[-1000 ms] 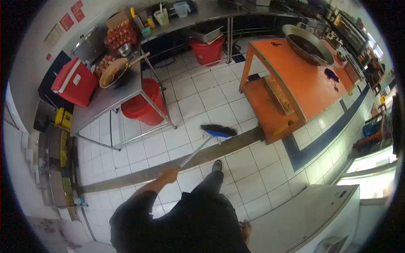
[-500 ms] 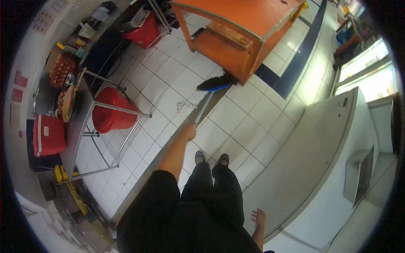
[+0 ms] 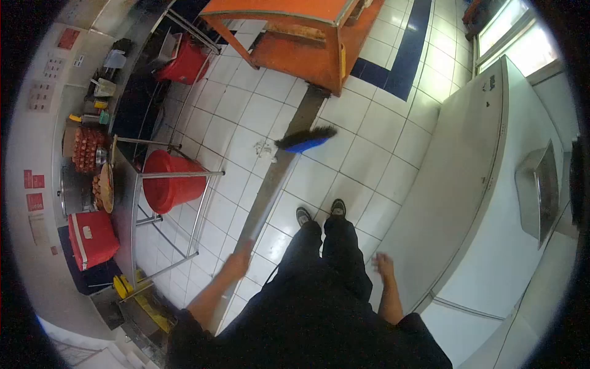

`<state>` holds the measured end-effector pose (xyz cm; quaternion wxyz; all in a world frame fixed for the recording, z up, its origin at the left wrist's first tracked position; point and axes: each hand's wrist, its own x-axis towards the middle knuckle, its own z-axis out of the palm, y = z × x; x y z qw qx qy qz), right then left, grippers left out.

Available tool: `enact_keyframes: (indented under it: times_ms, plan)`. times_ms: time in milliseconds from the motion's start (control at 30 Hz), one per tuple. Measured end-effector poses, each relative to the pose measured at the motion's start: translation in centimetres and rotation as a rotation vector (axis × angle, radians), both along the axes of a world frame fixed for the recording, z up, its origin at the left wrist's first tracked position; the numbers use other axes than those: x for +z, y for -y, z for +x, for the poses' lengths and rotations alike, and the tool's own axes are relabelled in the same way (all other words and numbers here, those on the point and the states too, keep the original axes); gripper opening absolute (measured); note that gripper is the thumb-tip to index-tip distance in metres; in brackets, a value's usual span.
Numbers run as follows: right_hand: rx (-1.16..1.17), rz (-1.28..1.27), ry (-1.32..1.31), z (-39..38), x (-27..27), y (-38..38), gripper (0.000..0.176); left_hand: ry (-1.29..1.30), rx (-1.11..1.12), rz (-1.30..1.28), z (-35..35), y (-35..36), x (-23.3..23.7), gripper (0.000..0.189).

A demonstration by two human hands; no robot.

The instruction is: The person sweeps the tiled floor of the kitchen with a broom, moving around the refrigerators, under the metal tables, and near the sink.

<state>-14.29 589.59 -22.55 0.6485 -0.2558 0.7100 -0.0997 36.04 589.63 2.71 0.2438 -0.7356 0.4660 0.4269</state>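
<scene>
My left hand (image 3: 236, 264) is closed round the handle of a broom, somewhat blurred by motion. The broom (image 3: 306, 146) has a blue head with dark bristles, and it lies across the grey floor strip ahead of my feet. Just left of its bristles, a small pile of pale litter (image 3: 265, 150) rests on the white tiles. My right hand (image 3: 383, 264) hangs beside the long white cabinet, holding nothing, its fingers loosely bent and apart.
An orange table (image 3: 332, 58) stands ahead. To the left are a metal-legged table (image 3: 132, 203), a red bucket (image 3: 175, 181) and a red cooler box (image 3: 93, 238). A white chest-like cabinet (image 3: 445, 184) runs along the right.
The broom head has come back toward me, out from beside the orange table's leg. My left hand has drawn back and left with the handle. My right hand has risen slightly.
</scene>
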Motion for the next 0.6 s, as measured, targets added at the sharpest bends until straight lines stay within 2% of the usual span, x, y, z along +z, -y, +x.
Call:
enact_keyframes:
  times_ms: [33,67,100,133,167,200,233,300,333,400,500,533,567,600]
  plan:
    - [-0.015,-0.043,-0.003,0.9,1.2,2.9,0.036,-0.125,0.097,-0.133,-2.3,-0.5,0.5,0.060]
    - [-0.024,-0.089,-0.004,1.9,3.2,5.5,0.036,-0.404,0.078,-0.518,-2.9,-2.8,-3.3,0.060]
    - [-0.003,-0.082,-0.008,2.5,4.9,7.4,0.036,-0.403,0.554,0.063,-7.3,3.9,3.1,0.058]
    - [-0.037,-0.130,0.023,3.3,6.6,9.4,0.037,-0.621,0.587,-0.122,-8.6,5.1,1.8,0.060]
    - [-0.068,-0.179,0.056,3.7,7.6,10.4,0.038,-0.814,0.790,-0.045,-9.7,6.4,-0.5,0.058]
    - [-0.043,-0.182,0.053,3.8,8.1,10.7,0.038,-1.021,0.933,0.022,-10.4,7.3,-4.9,0.051]
    - [-0.011,-0.190,0.024,3.8,8.5,10.8,0.038,-1.018,0.840,0.013,-11.8,10.2,-6.3,0.043]
    - [0.051,-0.199,-0.033,2.8,8.5,9.9,0.039,-1.527,1.118,0.174,-13.8,11.7,-18.6,0.041]
    - [0.091,-0.177,-0.038,1.7,7.9,8.5,0.040,-1.558,1.139,0.170,-14.9,13.2,-19.0,0.041]
    - [0.148,-0.120,-0.098,-0.7,7.0,5.4,0.040,-1.361,1.388,0.220,-16.1,15.6,-18.0,0.040]
    - [0.087,0.000,-0.151,-4.5,7.1,-0.4,0.041,-1.483,1.538,0.097,-12.6,11.6,-23.0,0.044]
    - [0.084,-0.010,-0.152,-5.9,6.5,-3.0,0.041,-1.314,1.453,-0.013,-10.1,9.5,-20.4,0.041]
    - [0.051,0.107,-0.188,-7.7,5.2,-5.5,0.041,-1.141,1.359,-0.123,-7.0,6.7,-17.6,0.037]
    - [0.016,0.221,-0.220,-8.6,4.4,-7.0,0.041,-1.216,1.448,-0.088,-3.8,3.3,-18.1,0.032]
